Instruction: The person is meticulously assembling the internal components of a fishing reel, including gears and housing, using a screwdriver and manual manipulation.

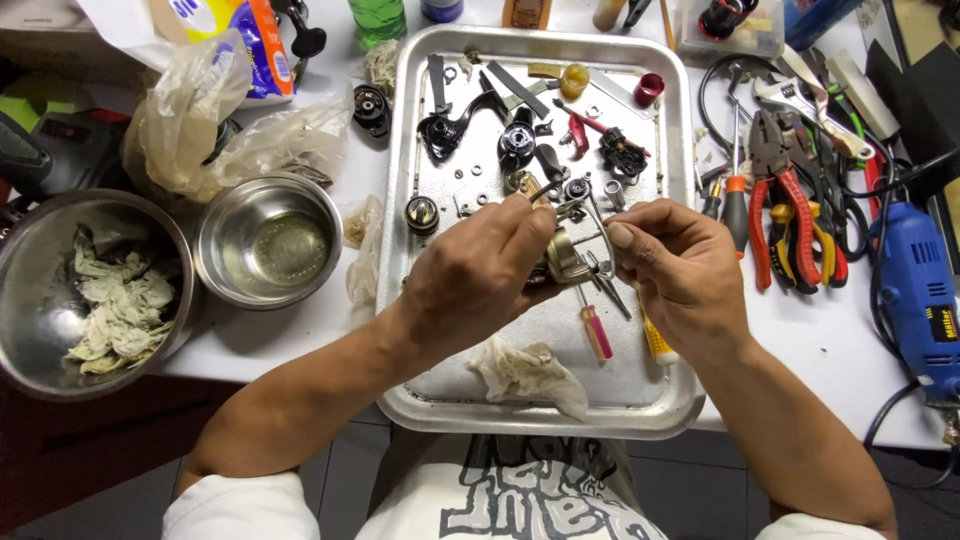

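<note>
two hands meet over the middle of the metal tray (640, 400), both busy with a small fishing reel body (566, 258). left hand (478, 275) is curled around it from the left, fingers pinched on the gold body so it sits right under the fingertips. right hand (678, 268) is just to the right of it, thumb and fingers pressed together on the thin wire arm sticking out. looks like a dense little metal lump, stiff, probably greasy and slippery, so the body is the place to grip; the wire arm looks bendable and shouldn't take the load. loose reel parts (520, 140) lie beyond the knuckles, a small red screwdriver (594, 330) below the right hand, a rag (528, 372) near the left wrist, pliers (785, 200) off to the right.
</note>
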